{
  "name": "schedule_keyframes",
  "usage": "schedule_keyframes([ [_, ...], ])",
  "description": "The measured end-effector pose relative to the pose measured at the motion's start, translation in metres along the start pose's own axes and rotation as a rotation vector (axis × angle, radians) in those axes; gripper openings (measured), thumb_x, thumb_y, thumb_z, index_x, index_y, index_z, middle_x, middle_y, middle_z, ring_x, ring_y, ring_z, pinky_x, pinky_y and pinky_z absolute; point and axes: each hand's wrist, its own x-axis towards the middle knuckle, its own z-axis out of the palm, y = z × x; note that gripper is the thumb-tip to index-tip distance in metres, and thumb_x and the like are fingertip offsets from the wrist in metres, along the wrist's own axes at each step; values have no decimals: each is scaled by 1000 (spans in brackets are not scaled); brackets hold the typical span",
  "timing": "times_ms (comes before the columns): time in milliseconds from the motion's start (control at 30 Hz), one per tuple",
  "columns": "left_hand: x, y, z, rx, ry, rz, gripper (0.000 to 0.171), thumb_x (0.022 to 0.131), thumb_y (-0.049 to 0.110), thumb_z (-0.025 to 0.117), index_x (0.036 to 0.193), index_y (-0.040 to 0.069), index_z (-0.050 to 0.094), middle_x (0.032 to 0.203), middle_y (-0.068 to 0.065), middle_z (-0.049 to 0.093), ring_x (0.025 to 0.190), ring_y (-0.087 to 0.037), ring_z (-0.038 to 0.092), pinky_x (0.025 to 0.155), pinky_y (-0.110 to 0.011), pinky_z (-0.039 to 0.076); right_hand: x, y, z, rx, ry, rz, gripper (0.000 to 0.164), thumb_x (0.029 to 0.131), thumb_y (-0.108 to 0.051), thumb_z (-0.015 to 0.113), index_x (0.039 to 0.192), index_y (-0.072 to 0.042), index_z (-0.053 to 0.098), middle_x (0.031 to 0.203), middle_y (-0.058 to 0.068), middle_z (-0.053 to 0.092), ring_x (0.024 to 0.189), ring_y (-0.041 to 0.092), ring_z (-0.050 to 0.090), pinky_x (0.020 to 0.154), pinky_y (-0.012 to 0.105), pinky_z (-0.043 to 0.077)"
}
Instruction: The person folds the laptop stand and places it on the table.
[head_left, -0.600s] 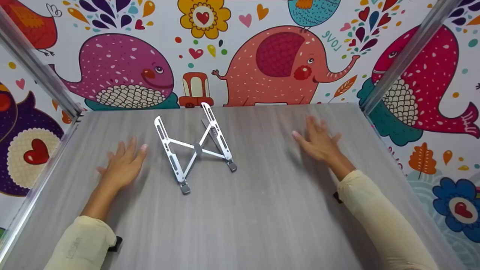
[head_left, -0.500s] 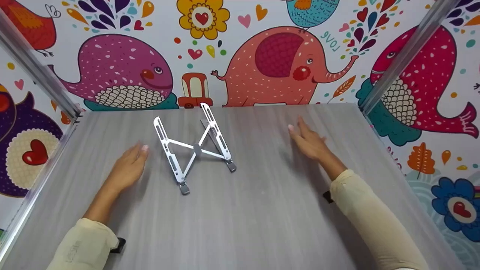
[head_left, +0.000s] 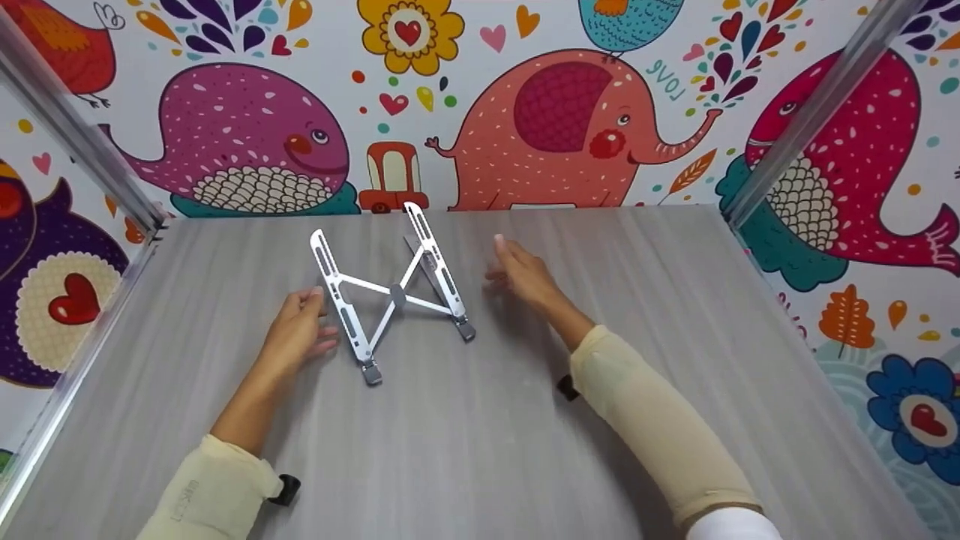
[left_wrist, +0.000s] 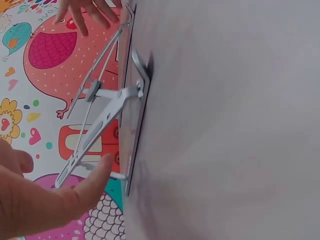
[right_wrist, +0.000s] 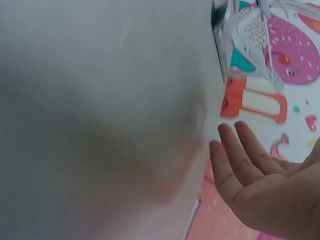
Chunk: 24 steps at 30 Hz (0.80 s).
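Note:
A silver folding laptop stand (head_left: 397, 295) stands unfolded on the grey table, its two slotted rails joined by crossed bars and its grey end hooks facing the person. Close beside the left rail is my left hand (head_left: 294, 330), fingers loosely bent, fingertips near the rail. In the left wrist view, a finger of the left hand (left_wrist: 60, 202) overlaps the stand (left_wrist: 112, 107). My right hand (head_left: 525, 277) is a short way right of the other rail, holding nothing. The right wrist view shows that hand (right_wrist: 270, 190) with fingers extended towards the blurred stand (right_wrist: 245, 45).
The grey wood-grain table (head_left: 465, 450) runs back to a wall (head_left: 540, 30) printed with cartoon animals. Metal posts (head_left: 810, 127) rise at both back corners. Black straps (head_left: 285, 490) show under the cream sleeves (head_left: 645, 412).
Both hands have moved inward to the stand, the right one sweeping left and the left one moving right. Their spread fingers have relaxed. The stand has stayed in place.

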Motion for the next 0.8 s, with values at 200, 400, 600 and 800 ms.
schedule_keyframes([
  [200,7,2,12,-113,2,3,54,111,38,30,156,7,28,141,-19,45,94,-18,64,85,-33,59,17,-4,35,83,-28,29,65,104,-62,40,141,-11,56,113,17,75,92,30,76,76,42,61],
  [400,16,1,14,-171,-42,6,52,112,34,30,159,13,24,140,-18,45,90,-14,62,77,-29,57,32,-13,51,170,-35,27,51,105,-49,50,146,-18,55,115,14,73,97,25,73,84,44,60],
  [600,24,-8,11,-274,-69,-32,48,112,30,32,157,13,29,134,-13,52,92,-15,63,77,-32,56,42,-20,62,217,-109,43,42,107,-36,52,145,-18,58,118,10,69,102,21,67,92,41,57],
  [800,28,-11,11,-322,-60,-14,42,111,17,34,152,8,32,106,-4,65,81,-15,64,72,-32,56,43,-27,66,179,-136,67,37,105,-23,59,142,-21,61,116,8,72,104,21,63,92,38,53],
])
